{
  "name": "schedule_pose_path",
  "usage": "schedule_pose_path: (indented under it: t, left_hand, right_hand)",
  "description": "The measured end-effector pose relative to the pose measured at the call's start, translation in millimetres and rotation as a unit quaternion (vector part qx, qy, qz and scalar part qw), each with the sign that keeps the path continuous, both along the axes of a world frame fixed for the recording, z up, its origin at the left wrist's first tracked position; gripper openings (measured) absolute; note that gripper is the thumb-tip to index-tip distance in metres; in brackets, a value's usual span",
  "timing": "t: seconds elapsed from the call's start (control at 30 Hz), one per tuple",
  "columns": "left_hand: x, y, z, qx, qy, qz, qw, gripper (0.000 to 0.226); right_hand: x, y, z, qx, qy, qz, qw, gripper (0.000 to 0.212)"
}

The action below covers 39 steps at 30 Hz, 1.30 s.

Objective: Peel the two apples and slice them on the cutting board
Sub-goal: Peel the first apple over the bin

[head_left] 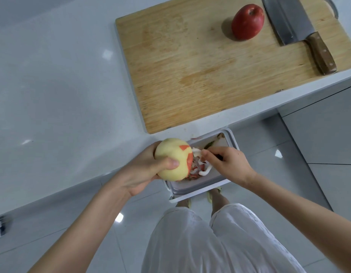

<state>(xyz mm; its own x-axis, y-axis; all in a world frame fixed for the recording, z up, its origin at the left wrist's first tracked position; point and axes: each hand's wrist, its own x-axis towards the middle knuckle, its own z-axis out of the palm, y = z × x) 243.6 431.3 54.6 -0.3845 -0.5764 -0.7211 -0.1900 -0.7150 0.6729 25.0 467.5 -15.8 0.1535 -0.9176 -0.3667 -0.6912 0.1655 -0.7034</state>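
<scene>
My left hand (pixel 143 170) grips a mostly peeled pale-yellow apple (pixel 172 154) that still carries a strip of red skin on its right side. My right hand (pixel 227 164) holds a white peeler (pixel 198 164) against that red strip. Both hands work over a white waste bin (pixel 196 186) below the counter edge, with peelings inside. A whole red apple (pixel 247 21) sits unpeeled on the wooden cutting board (pixel 190 66) at the upper right. A cleaver (pixel 296 30) with a wooden handle lies on the board to the right of it.
The grey-white counter (pixel 62 95) stretches left of the board. Its front edge runs diagonally just above my hands. Cabinet fronts (pixel 324 134) are at the right. My legs in white trousers stand on a glossy tiled floor (pixel 111 243) below.
</scene>
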Motion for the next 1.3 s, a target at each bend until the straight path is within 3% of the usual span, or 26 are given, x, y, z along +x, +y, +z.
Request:
schedule_pose_path:
  t: [0.1, 0.27, 0.37, 0.53, 0.6, 0.67, 0.7, 0.77, 0.83, 0.9, 1.07, 1.23, 1.3]
  left_hand:
    - [2.1, 4.1, -3.4, -0.028, -0.044, -0.017, 0.998, 0.081]
    - [-0.1, 6.0, -3.4, -0.048, -0.029, -0.085, 0.995, 0.067]
    - [1.6, 6.4, -0.1, -0.056, -0.007, -0.088, 0.994, 0.051]
    - [12.0, 9.5, -1.3, -0.038, 0.007, -0.022, 0.999, 0.078]
    - [11.5, 8.2, -0.2, -0.052, 0.016, 0.0, 0.999, 0.079]
    - [7.0, 9.2, -0.4, -0.084, 0.004, 0.019, 0.996, 0.078]
    - [4.7, 10.9, -2.0, -0.104, -0.01, 0.027, 0.994, 0.077]
    - [-1.6, 16.0, -3.6, -0.155, -0.04, 0.035, 0.987, 0.076]
    - [-7.0, 22.0, -5.8, -0.21, -0.067, 0.03, 0.975, 0.074]
    - [-11.0, 25.9, -9.1, -0.252, -0.095, 0.014, 0.963, 0.078]
    - [-10.0, 27.7, -18.1, -0.221, -0.105, -0.019, 0.969, 0.083]
    - [-10.4, 24.7, -16.3, -0.142, -0.055, 0.077, 0.985, 0.073]
    - [-8.7, 22.5, -16.7, -0.121, -0.05, 0.075, 0.989, 0.076]
  right_hand:
    - [4.4, -4.7, 21.7, -0.005, -0.066, -0.039, 0.997, 0.041]
    - [21.9, -17.6, 34.9, -0.278, 0.003, 0.048, 0.959, 0.037]
    - [21.3, -23.5, 26.2, -0.323, 0.004, 0.076, 0.943, 0.038]
    - [-1.0, -13.7, -0.8, -0.227, 0.05, 0.045, 0.972, 0.039]
    - [-2.8, -5.2, -7.1, -0.098, 0.055, 0.022, 0.993, 0.041]
    - [4.0, -2.4, -1.3, 0.066, -0.048, -0.047, 0.996, 0.041]
    - [10.4, -2.4, 5.3, 0.154, -0.15, -0.12, 0.969, 0.04]
    - [21.2, -2.4, 15.1, 0.314, -0.327, -0.245, 0.857, 0.04]
    - [27.6, -2.3, 20.2, 0.408, -0.434, -0.265, 0.759, 0.042]
    - [33.7, -1.8, 20.4, 0.436, -0.478, -0.262, 0.716, 0.04]
    - [39.7, 0.6, 25.7, 0.393, -0.436, -0.327, 0.741, 0.041]
    - [42.0, 2.8, 45.9, 0.305, -0.366, -0.316, 0.82, 0.043]
    - [39.9, 2.4, 50.3, 0.255, -0.315, -0.265, 0.875, 0.05]
